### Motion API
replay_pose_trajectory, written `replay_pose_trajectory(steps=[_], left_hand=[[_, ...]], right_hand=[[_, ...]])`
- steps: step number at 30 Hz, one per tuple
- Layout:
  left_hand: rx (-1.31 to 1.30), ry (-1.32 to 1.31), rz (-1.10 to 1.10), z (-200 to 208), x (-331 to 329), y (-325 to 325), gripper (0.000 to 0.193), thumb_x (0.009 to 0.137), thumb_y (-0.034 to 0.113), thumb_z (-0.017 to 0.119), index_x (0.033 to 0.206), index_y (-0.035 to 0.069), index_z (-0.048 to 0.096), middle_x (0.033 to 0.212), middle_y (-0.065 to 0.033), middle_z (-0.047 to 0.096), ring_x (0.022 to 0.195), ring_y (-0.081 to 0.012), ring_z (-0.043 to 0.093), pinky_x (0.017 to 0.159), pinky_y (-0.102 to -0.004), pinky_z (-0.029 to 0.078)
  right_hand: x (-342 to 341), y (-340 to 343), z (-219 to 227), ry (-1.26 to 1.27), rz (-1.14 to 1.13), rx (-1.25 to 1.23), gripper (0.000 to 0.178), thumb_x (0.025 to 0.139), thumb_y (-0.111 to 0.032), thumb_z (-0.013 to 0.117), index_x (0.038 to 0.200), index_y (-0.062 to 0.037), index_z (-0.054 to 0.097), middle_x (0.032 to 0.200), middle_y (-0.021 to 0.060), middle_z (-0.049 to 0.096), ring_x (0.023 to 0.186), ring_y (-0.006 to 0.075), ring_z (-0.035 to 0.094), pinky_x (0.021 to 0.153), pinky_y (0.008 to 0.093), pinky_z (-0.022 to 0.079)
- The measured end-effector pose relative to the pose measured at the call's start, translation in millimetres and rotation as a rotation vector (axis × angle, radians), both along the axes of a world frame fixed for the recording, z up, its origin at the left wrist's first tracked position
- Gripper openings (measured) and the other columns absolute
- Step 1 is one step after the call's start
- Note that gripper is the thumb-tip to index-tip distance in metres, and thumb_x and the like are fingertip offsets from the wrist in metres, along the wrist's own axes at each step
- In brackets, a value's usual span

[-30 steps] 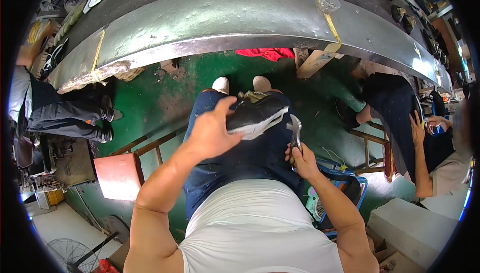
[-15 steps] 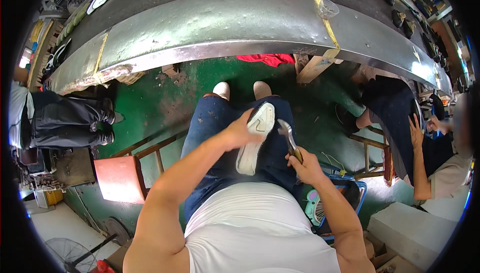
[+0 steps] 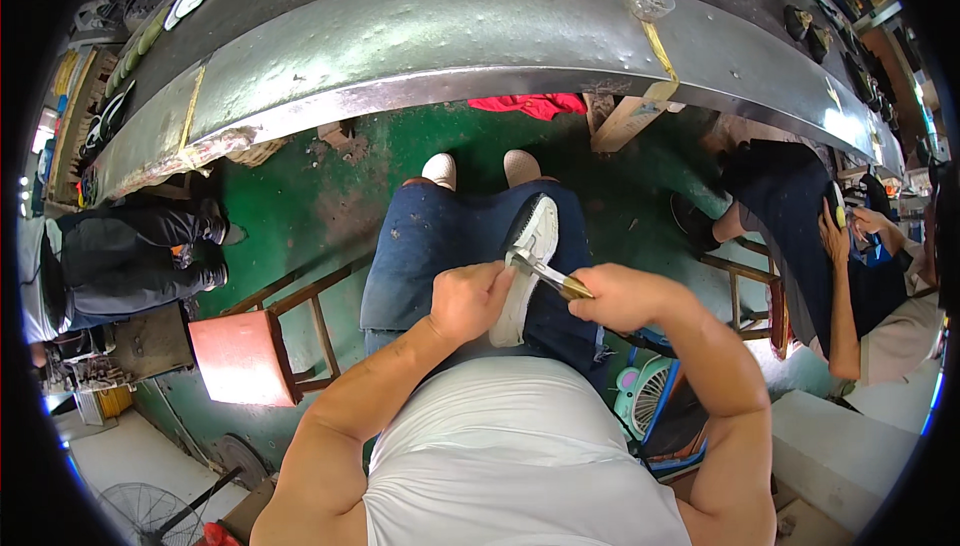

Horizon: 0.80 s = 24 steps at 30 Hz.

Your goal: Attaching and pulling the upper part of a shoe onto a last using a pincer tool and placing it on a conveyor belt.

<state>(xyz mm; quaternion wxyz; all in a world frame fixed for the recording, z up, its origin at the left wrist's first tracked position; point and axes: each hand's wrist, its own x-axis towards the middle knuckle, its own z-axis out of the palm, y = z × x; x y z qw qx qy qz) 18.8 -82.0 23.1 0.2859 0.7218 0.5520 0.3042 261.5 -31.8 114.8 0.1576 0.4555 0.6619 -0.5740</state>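
Note:
A shoe (image 3: 515, 314) lies sole-up across my thighs, its pale underside showing and a dark edge at the toe. My left hand (image 3: 468, 301) is closed at the shoe's left edge, thumb and fingers pinching near the middle. From the right, my right hand (image 3: 625, 296) grips the handle of metal pliers (image 3: 545, 271). Their head rests at the shoe's left edge, close by my left fingertips. Whether the jaws bite on material is too small to tell.
Ahead runs a metal-edged workbench (image 3: 400, 41) with a clear plastic cup (image 3: 652, 1) and shoes. A red-topped stool (image 3: 235, 356) stands left. A green fan (image 3: 645, 391) sits by my right hip. One person (image 3: 840, 236) works at right; another's legs (image 3: 140, 246) show at left.
My right hand has brought the pliers left onto the shoe. My left hand has slid down off the sole to its left edge and closed there.

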Motion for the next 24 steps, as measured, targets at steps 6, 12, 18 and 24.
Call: replay_pose_trajectory(steps=[6,12,18,24], left_hand=[[-0.869,-1.07,0.242,-74.2,6.8,-3.9,0.057,0.108,0.048,0.035,0.148,0.008,0.04,0.139,-0.01,0.052,0.128,-0.0202,0.048,0.111,-0.0354,0.037],[-0.925,-1.094,0.26,-56.7,1.0,12.7,0.063,0.105,0.048,0.044,0.155,0.013,0.029,0.143,-0.0058,0.048,0.132,-0.0187,0.045,0.111,-0.0362,0.037],[-0.864,-1.1,0.293,-64.6,4.9,17.1,0.069,0.1,0.035,0.061,0.154,0.008,0.03,0.134,-0.0093,0.057,0.118,-0.0186,0.056,0.101,-0.0336,0.046],[-0.89,-0.964,0.301,-54.8,11.8,29.0,0.061,0.099,0.028,0.06,0.149,0.002,0.037,0.127,-0.0124,0.061,0.112,-0.0194,0.059,0.097,-0.0328,0.048]], right_hand=[[-19.6,-8.2,-31.1,-0.048,0.051,0.2,0.029,0.096,-0.026,0.058,0.097,0.0036,0.06,0.086,0.0233,0.067,0.083,0.0398,0.066,0.075,0.0469,0.051],[-57.0,-70.6,-90.7,0.121,-0.496,0.331,0.031,0.095,-0.029,0.062,0.097,0.0025,0.061,0.085,0.0243,0.067,0.083,0.0427,0.066,0.076,0.0474,0.05],[-24.5,-56.7,-123.1,0.485,-0.796,-0.507,0.032,0.097,-0.025,0.064,0.113,0.0019,0.062,0.085,0.0082,0.066,0.073,0.0141,0.064,0.05,0.0258,0.045],[23.4,-24.8,-83.8,0.475,-0.706,-0.734,0.037,0.1,-0.024,0.06,0.121,0.005,0.057,0.098,0.011,0.067,0.076,0.0176,0.066,0.052,0.0278,0.054]])
